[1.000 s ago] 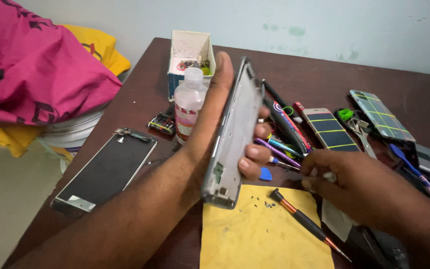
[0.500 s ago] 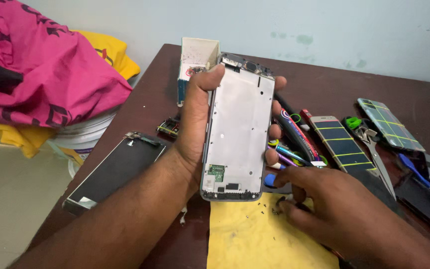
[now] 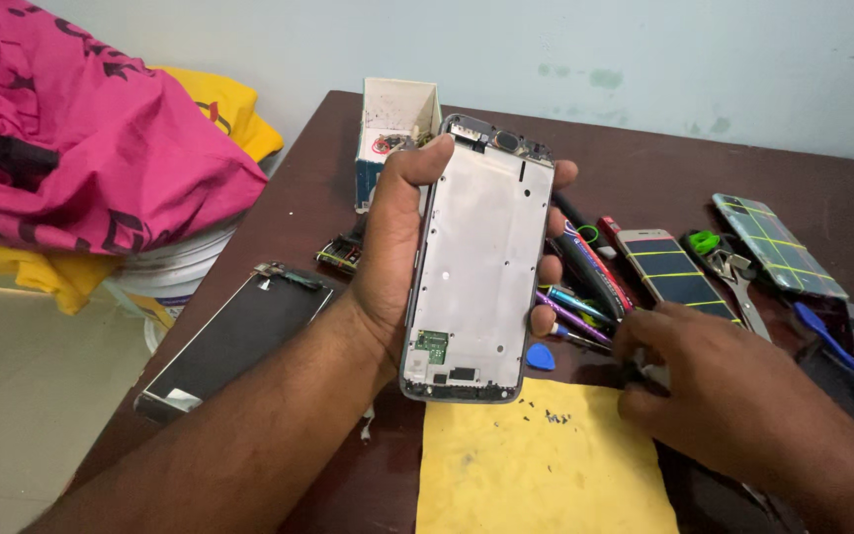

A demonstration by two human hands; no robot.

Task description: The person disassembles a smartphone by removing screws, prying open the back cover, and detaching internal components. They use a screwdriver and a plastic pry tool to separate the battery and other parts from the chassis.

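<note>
While gripped, left-hand (image 3: pixel 387 257) phone frame (image 3: pixel 476 267).

Small open cardboard box (image 3: pixel 399 129): back of table (image 3: pixel 644 188), behind raised phone frame (image 3: pixel 476 262); white inside, blue side panel with label, small parts within.

Detached phone screen (image 3: pixel 234 336): flat near left table edge, long dark rectangle, glossy black, pale strip at near end.

Two phones face up right of frame: one (image 3: pixel 666 269) dark screen with yellow grid lines, gold rim; other (image 3: pixel 778 245) greenish, yellow grid lines, tilted, farther right.
</note>
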